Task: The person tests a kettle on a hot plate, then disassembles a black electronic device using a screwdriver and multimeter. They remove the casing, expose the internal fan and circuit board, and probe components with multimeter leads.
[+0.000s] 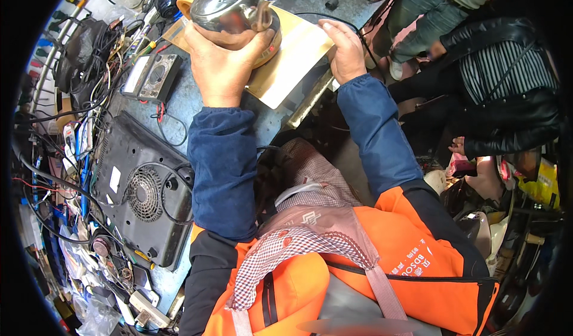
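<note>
Shiny steel kettle point(228, 15) gripped in the left hand point(219, 66), fingers and thumb round its lower body
Right hand point(347, 55) is off to the right by the edge of the tan sheet point(292, 61), fingers loosely curled, can't tell if they're pinching it. Analog multimeter point(153, 77) sits left of the left fingers on the tabletop point(187, 86).

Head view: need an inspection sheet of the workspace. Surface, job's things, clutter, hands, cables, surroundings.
Surface: blue-gray bench, scuffed, crowded at left.
Job's things: steel kettle; tan sheet, partly hidden by the kettle.
Clutter: multimeter, black appliance housing with round grille, clear plastic bag.
Hands: left hand around the kettle's side; right hand at the sheet's right edge, grip unclear.
Cables: black cable tangle at left.
Surroundings: person in jeans, person in striped top, both at right.
</note>
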Action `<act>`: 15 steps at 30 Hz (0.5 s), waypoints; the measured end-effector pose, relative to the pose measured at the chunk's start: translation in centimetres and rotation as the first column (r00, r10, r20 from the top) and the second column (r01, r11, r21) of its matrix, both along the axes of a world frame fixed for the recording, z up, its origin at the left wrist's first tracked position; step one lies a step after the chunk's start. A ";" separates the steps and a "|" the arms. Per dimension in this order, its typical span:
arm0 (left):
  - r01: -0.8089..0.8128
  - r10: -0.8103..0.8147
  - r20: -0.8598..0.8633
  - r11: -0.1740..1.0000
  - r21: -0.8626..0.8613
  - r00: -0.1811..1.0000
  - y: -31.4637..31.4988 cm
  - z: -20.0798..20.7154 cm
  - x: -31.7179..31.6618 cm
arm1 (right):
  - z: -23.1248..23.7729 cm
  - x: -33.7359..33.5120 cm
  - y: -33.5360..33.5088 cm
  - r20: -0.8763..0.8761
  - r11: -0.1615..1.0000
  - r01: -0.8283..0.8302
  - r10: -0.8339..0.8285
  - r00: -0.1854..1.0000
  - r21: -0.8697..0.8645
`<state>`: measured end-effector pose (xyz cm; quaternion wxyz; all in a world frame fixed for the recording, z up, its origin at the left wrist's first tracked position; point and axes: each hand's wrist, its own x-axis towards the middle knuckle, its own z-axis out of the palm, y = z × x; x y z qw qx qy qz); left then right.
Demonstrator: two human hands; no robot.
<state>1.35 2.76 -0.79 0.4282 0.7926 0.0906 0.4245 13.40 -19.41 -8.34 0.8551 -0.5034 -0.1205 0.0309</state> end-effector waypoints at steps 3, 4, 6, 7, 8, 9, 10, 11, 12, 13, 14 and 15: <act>-0.017 0.007 0.063 0.986 0.165 0.998 -0.4 0.1 0.0 | 0.1 0.0 0.1 -0.005 1.000 0.001 -0.001 1.000 0.003; -0.009 0.001 0.064 0.993 0.121 0.998 -0.5 0.1 0.0 | 0.2 -0.1 0.1 0.000 1.000 0.004 -0.004 1.000 0.004; -0.003 -0.004 0.079 0.996 0.089 0.997 -0.6 0.1 0.1 | 0.3 -0.2 0.2 0.007 1.000 0.004 -0.004 1.000 0.006; 0.056 -0.055 0.058 0.998 -0.026 0.997 -0.7 0.0 0.2 | 0.3 -0.2 0.2 0.009 1.000 0.004 -0.004 1.000 0.007; 0.036 -0.036 0.021 0.999 0.010 0.999 -0.9 0.0 0.3 | 0.3 -0.2 0.2 0.011 1.000 0.005 -0.005 1.000 0.009; 0.002 -0.002 0.009 0.999 0.038 1.000 -1.0 -0.1 0.3 | 0.3 -0.2 0.2 0.009 1.000 0.006 -0.006 1.000 0.005; -0.036 0.038 -0.028 0.997 0.072 0.999 -1.0 -0.1 0.4 | 0.3 -0.2 0.2 0.006 1.000 0.006 -0.006 1.000 0.003; -0.029 0.029 0.005 0.993 0.113 1.000 -0.9 -0.1 0.3 | 0.2 -0.2 0.1 0.014 1.000 0.002 -0.002 1.000 0.012; 0.018 -0.017 -0.016 0.998 0.064 1.000 -0.6 0.0 0.4 | 0.2 -0.2 0.1 0.009 1.000 0.009 -0.009 1.000 0.005; 0.074 -0.072 -0.043 0.997 0.027 0.996 -0.1 0.2 0.4 | 0.1 -0.1 0.2 0.014 1.000 0.012 -0.012 1.000 0.011; 0.131 -0.132 -0.041 0.991 -0.011 0.990 0.6 0.3 0.3 | 0.0 -0.1 0.1 0.024 1.000 0.011 -0.011 1.000 0.016; 0.247 -0.254 -0.042 0.960 -0.136 0.966 1.2 0.6 0.6 | 0.0 0.0 0.1 0.016 1.000 0.013 -0.013 1.000 0.010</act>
